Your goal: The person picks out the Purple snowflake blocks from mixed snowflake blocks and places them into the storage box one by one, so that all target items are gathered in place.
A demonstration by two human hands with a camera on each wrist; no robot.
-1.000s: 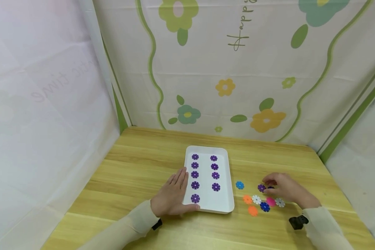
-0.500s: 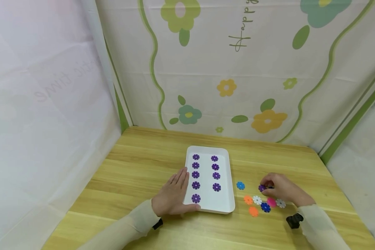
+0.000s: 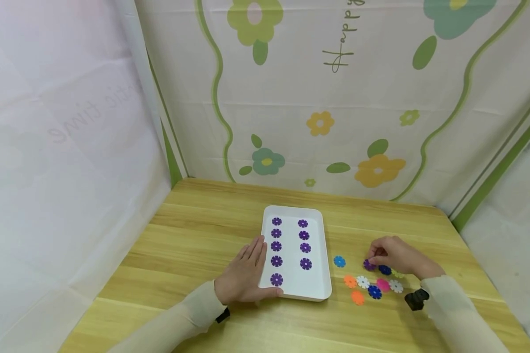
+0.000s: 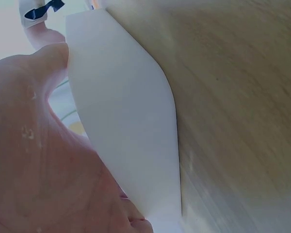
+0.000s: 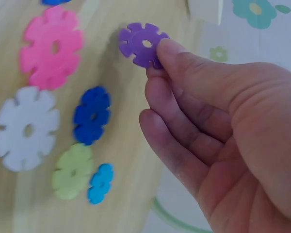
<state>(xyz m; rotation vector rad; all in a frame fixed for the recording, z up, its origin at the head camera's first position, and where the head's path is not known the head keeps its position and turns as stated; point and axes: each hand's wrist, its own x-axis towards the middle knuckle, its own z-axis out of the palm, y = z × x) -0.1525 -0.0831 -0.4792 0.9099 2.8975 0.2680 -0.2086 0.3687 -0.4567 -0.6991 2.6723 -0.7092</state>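
My right hand (image 3: 399, 256) pinches a purple snowflake disc (image 5: 134, 44) between thumb and fingers, lifted clear of the table in the right wrist view. Other discs lie below it: pink (image 5: 44, 58), pale grey (image 5: 41, 131), dark blue (image 5: 99, 114), yellow-green (image 5: 68, 182) and light blue (image 5: 105, 174). My left hand (image 3: 240, 277) lies along the near left corner of a white tray (image 3: 316, 280), fingers straight against its left side and thumb on the front rim. Inside the tray, purple discs (image 3: 276, 261) stand in two columns, the left one longer.
Right of the tray on the wooden table (image 3: 203, 235) lie more discs: a blue one (image 3: 339, 261), two orange ones (image 3: 357, 298), and a white one (image 3: 362, 282). Patterned fabric walls (image 3: 291, 98) close off the back and both sides.
My right hand has closed on the purple disc and risen slightly, uncovering a dark blue disc and a yellow-green one. The left hand and tray stay put.
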